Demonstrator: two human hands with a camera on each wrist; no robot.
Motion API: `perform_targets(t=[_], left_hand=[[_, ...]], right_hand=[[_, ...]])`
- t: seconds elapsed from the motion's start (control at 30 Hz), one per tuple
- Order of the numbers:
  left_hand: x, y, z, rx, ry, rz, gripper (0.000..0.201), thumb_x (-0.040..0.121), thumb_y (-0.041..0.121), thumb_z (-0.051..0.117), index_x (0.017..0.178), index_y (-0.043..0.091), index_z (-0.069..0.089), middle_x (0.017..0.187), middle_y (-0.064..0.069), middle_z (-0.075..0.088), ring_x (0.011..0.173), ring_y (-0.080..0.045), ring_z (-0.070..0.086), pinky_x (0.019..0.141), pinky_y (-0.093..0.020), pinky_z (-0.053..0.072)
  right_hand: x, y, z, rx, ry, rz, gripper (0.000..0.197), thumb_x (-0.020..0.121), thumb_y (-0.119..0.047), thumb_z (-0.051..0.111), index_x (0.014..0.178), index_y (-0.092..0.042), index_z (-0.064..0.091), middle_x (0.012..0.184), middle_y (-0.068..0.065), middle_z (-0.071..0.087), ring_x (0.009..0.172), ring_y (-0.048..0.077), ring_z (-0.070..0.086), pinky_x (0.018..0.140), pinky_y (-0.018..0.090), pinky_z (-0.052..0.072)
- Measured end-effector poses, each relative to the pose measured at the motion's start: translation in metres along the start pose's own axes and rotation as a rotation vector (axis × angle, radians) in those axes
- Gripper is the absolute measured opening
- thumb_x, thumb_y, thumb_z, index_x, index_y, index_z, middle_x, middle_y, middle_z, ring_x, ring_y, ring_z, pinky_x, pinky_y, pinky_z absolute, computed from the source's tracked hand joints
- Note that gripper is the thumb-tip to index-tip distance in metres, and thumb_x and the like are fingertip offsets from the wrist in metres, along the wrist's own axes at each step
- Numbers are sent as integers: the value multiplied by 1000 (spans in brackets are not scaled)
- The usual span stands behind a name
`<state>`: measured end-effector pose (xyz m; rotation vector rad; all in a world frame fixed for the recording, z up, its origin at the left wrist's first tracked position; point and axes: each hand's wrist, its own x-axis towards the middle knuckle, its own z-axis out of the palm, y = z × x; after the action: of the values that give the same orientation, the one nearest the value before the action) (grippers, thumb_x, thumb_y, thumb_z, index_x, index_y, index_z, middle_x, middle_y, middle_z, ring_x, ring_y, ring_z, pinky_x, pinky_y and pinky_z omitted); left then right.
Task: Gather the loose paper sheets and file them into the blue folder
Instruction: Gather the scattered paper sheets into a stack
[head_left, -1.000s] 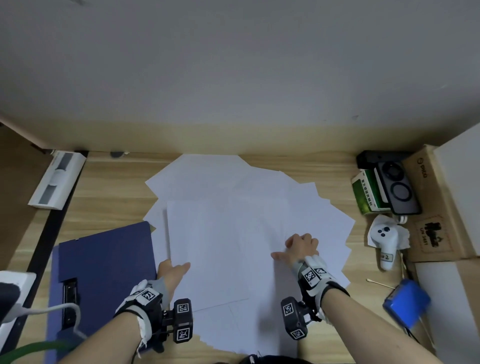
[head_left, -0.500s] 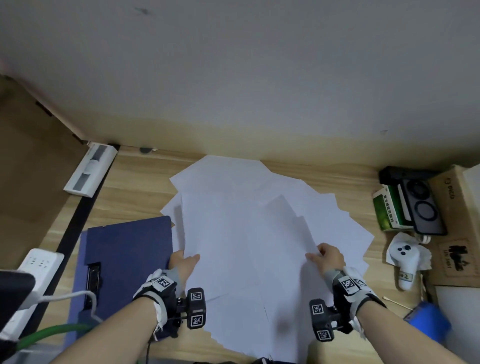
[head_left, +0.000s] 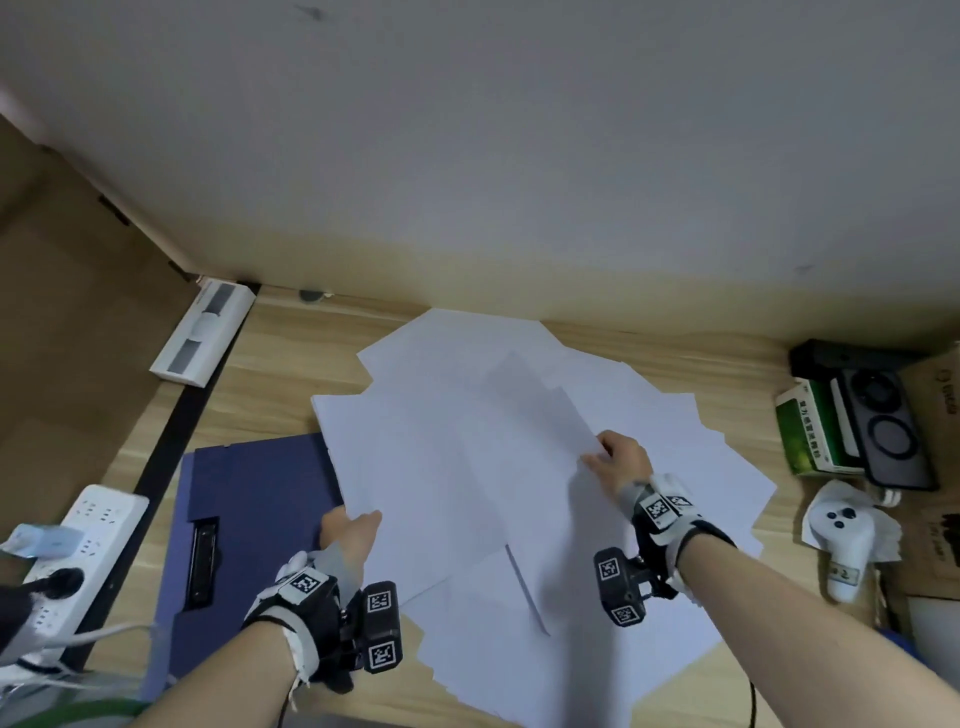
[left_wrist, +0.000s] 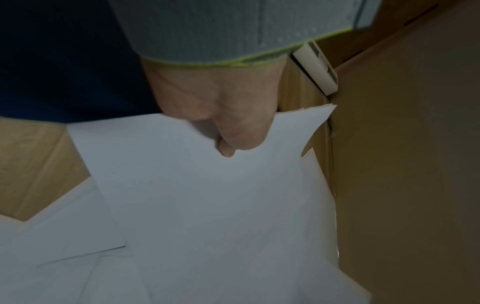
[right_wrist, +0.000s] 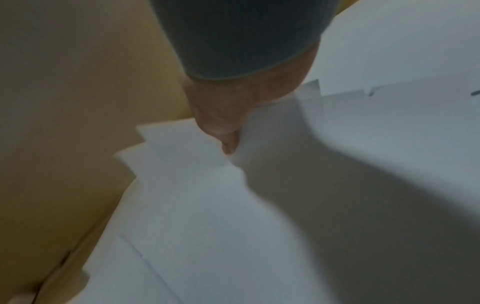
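Note:
Several white paper sheets (head_left: 649, 415) lie fanned over the wooden desk. A dark blue folder (head_left: 254, 499) lies flat at the left with its black clip (head_left: 203, 564) showing. My left hand (head_left: 350, 525) pinches the near left edge of the top sheet (head_left: 426, 467), thumb on top, as the left wrist view shows the left hand (left_wrist: 228, 142) on the sheet (left_wrist: 207, 205). My right hand (head_left: 605, 457) pinches the edge of another sheet (head_left: 535, 410) and holds it raised and tilted above the pile; the right wrist view is blurred but shows the right hand (right_wrist: 228, 142) on paper (right_wrist: 194, 205).
A white power strip (head_left: 67, 561) with plugs sits at the left edge. A white bar-shaped device (head_left: 202, 332) lies at the back left. At the right are a green box (head_left: 805, 431), a black case (head_left: 883, 431), a white controller (head_left: 841, 535) and cardboard boxes. A wall stands behind.
My right hand has lifted one sheet off the pile and drawn it up and to the right. The left hand has slid the top sheet leftward over the folder's edge. The head view has shifted.

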<state>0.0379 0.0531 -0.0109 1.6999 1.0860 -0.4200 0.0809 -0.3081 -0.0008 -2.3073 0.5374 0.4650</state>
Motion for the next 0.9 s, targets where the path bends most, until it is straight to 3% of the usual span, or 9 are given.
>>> perform_targets(t=[0.03,0.13,0.2,0.27,0.37,0.53,0.63,0.7,0.9], left_hand=[[-1,-3,-2,-12,7,-1,13,86,5,60,96,5,68,90,-10,70,88,-34,67,86,-48,55],[-3,-8,-6,-79,16,25,9,86,6,65,90,13,68,88,-6,71,86,-31,68,88,-49,55],[-7,-10,-6,-123,-16,42,11,86,5,66,90,15,68,88,-3,71,87,-30,68,89,-49,55],[-8,-11,-5,-160,-31,48,12,87,3,66,95,11,69,91,-4,71,89,-29,68,90,-48,54],[-9,-13,-4,-173,-27,45,16,88,2,65,103,7,68,98,-9,71,92,-30,68,90,-48,54],[-12,-16,-10,-138,-17,12,18,89,2,63,107,4,66,98,-10,69,91,-31,67,84,-41,54],[-12,-21,-12,-123,-6,-19,18,89,2,62,106,5,66,96,-10,68,90,-31,66,84,-41,54],[-14,-24,-15,-92,2,-17,20,89,4,61,108,5,66,97,-11,69,92,-32,66,88,-44,54],[-17,-12,4,35,-24,40,15,87,5,53,85,13,66,80,-4,67,78,-28,63,78,-37,54]], right_hand=[[5,-10,6,-42,-29,-18,8,83,-19,68,86,-17,61,82,2,62,83,27,60,60,28,42],[30,-34,23,-301,-117,-86,61,79,-29,75,131,-10,51,136,11,44,124,31,44,96,37,44],[35,-45,25,-402,-133,-69,87,73,-38,79,144,-13,35,145,9,31,132,31,33,101,42,43],[41,-53,25,-485,-136,-36,91,70,-45,80,143,-16,33,140,9,37,130,31,36,98,43,43],[42,-61,21,-568,-196,-15,73,72,-51,76,128,-15,47,127,8,50,122,31,42,91,41,43],[29,-46,23,-389,-217,11,62,75,-37,77,129,-14,56,126,9,54,117,29,53,97,40,48],[13,-34,26,-201,-178,46,30,73,-28,80,98,-18,67,91,5,68,89,29,66,80,38,56],[-1,-25,27,-132,-149,79,25,73,-24,81,91,-16,68,87,7,69,83,29,67,75,37,57],[-30,31,-9,62,57,266,26,69,-18,86,86,-7,69,88,16,71,84,33,68,78,43,58]])
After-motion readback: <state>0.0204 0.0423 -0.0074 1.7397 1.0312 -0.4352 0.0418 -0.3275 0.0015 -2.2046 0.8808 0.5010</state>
